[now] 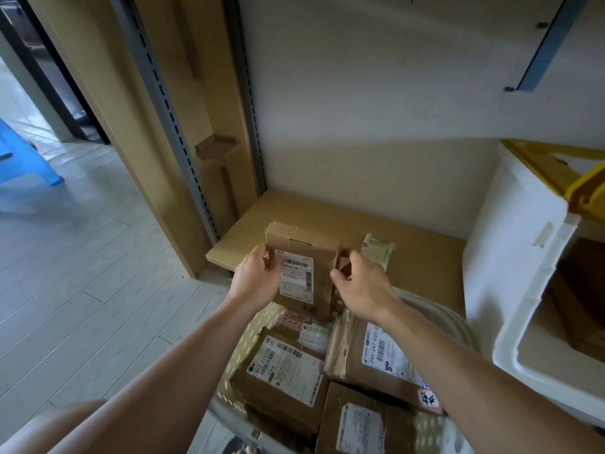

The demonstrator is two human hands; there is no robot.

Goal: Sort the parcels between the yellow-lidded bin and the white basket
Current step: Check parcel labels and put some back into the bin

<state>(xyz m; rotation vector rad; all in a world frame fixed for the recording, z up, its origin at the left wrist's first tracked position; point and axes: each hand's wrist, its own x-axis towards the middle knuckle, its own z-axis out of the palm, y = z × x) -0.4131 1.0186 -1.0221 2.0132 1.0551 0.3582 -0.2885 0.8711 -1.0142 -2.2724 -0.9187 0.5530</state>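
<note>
Two bare hands hold one small cardboard box [302, 270] upright above the white basket [248, 342], its label with barcodes facing the person. Far left, a blue plastic stool [19, 155] stands on the pale plank floor [82, 257], and a tan shelf upright with a slotted grey rail [170, 109] rises beside it. The left hand [257, 278] grips the box's left edge, thumb on the label side, fingers wrapped behind. The right hand [363, 286] grips the right edge, thumb on the front, fingers curled round the side. Behind the box, a small pale packet [378, 250] lies on the low wooden shelf board [294, 211]. Below the hands, the basket holds several brown parcels [284, 371] lying flat with white shipping labels up, packed close and touching. To the right stands the white bin [523, 257], touching the basket's rim or just beside it; its yellow lid [563, 172] is flipped up, and brown cardboard shows inside it
</note>
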